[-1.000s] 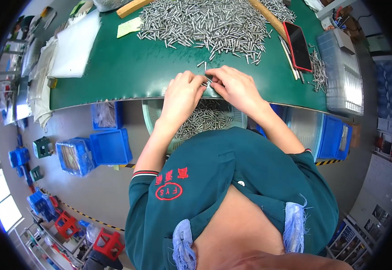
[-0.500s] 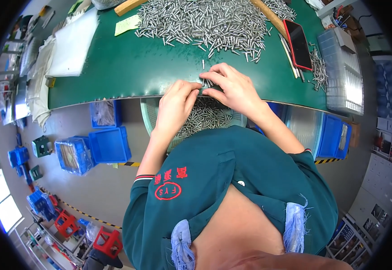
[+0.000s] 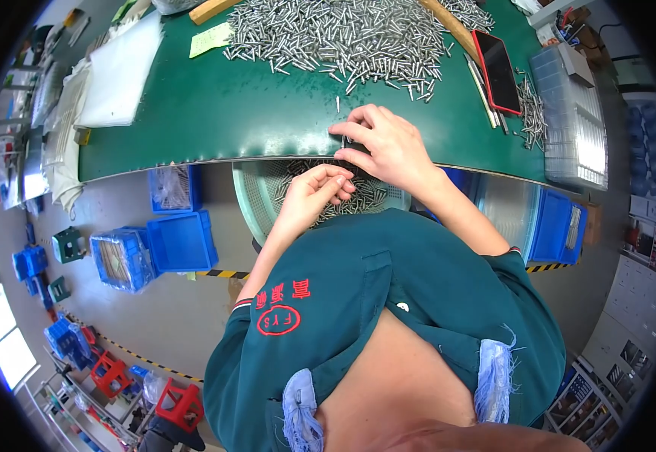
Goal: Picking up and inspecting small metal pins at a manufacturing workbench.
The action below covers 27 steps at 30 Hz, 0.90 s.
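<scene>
**Left hand (image 3: 309,197) above the basket, right hand (image 3: 392,148) at the bench edge**

Clock directions are read from the right hand, with twelve toward the far side of the bench (image 3: 192,120).

The right hand rests at the near edge of the green bench top. Its grip is a loose C: the tips of thumb and forefinger stand apart, and slim metal pins (image 3: 344,142) show in the space between them.

The left hand is at eight o'clock, over a pale green basket (image 3: 250,197) below the bench edge. Its fingers curl toward the thumb; I cannot tell whether that grip is closed on anything. More pins (image 3: 371,197) lie in the basket, beneath and beside the hand.

At ten o'clock a lone pin (image 3: 338,104) lies on the bench, near the right fingertips. The large heap of pins (image 3: 328,56) spreads at eleven, well apart from both hands. A wooden bar (image 3: 452,32) lies against the heap at one o'clock.

A red-edged phone (image 3: 498,74) is at two, and a smaller heap of pins (image 3: 531,119) just beyond it, nearer three. Clear plastic boxes (image 3: 575,124) stand at three. A yellow-green note (image 3: 210,41) lies at ten, and an open blue bin (image 3: 183,241) is on the floor at eight.
</scene>
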Each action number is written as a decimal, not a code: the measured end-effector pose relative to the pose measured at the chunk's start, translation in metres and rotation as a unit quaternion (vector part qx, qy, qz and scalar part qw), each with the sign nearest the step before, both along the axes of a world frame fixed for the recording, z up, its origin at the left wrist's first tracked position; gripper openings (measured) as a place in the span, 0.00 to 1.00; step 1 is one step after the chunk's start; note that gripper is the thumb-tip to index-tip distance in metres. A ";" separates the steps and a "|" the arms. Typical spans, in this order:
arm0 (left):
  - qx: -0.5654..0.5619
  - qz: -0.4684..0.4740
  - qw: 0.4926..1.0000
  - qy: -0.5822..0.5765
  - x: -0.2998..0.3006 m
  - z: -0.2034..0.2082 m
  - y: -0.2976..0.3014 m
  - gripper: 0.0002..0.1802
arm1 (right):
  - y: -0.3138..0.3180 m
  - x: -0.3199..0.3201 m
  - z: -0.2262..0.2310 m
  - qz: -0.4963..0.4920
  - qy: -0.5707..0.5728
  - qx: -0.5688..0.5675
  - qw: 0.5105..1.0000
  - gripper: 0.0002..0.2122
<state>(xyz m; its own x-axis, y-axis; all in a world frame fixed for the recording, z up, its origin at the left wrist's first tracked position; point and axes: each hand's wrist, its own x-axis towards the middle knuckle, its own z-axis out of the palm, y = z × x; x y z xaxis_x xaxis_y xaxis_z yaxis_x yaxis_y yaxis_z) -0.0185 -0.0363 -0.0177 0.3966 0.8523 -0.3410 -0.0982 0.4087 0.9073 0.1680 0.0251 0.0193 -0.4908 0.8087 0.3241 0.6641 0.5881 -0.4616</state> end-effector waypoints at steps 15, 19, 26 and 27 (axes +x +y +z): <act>-0.217 0.012 0.946 -0.239 0.010 -0.004 0.016 0.18 | -0.027 0.013 0.012 0.042 -0.009 -0.107 0.993 0.08; -0.182 0.010 0.971 -0.152 0.017 0.003 0.015 0.19 | -0.027 0.016 0.014 0.038 0.000 -0.124 0.991 0.09; -0.182 0.009 0.979 -0.095 0.020 0.005 0.018 0.19 | -0.029 0.015 0.004 0.005 0.043 -0.153 0.987 0.13; -0.166 0.012 0.983 -0.080 0.021 0.005 0.016 0.19 | -0.029 0.015 0.006 0.002 0.041 -0.165 0.985 0.15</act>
